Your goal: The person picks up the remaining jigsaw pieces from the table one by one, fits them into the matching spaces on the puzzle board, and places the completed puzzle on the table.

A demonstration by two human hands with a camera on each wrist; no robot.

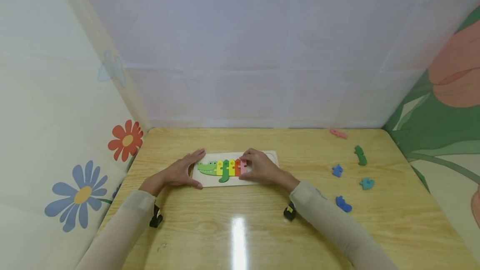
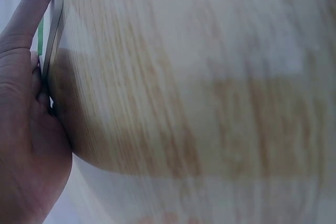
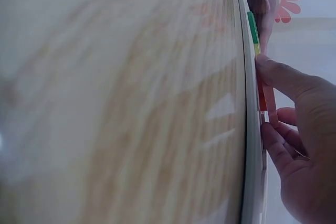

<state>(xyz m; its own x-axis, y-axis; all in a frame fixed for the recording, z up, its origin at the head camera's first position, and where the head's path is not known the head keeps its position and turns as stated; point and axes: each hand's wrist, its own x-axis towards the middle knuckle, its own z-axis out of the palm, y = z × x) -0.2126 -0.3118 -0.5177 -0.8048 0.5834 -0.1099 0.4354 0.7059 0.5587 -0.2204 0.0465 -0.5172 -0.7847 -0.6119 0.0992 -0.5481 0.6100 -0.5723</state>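
Head view: pink piece [image 1: 243, 166] at right end of the crocodile [image 1: 226, 168] on the board [image 1: 210, 182], right hand [image 1: 263, 168] pinching it; left hand [image 1: 181, 171], fingers spread, touches board's left end, probably to steady it; loose pieces [image 1: 337, 171] on table [image 1: 210, 224], right.

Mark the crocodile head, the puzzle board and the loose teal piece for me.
Crocodile head [image 1: 207, 168], head view: on its green snout.
Puzzle board [image 1: 209, 181], head view: bare strip below the head.
Teal piece [image 1: 367, 183], head view: its middle.

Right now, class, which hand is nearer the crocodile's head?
Left. The left hand touches the board, right beside the head; the right hand pinches the pink piece, farther along.
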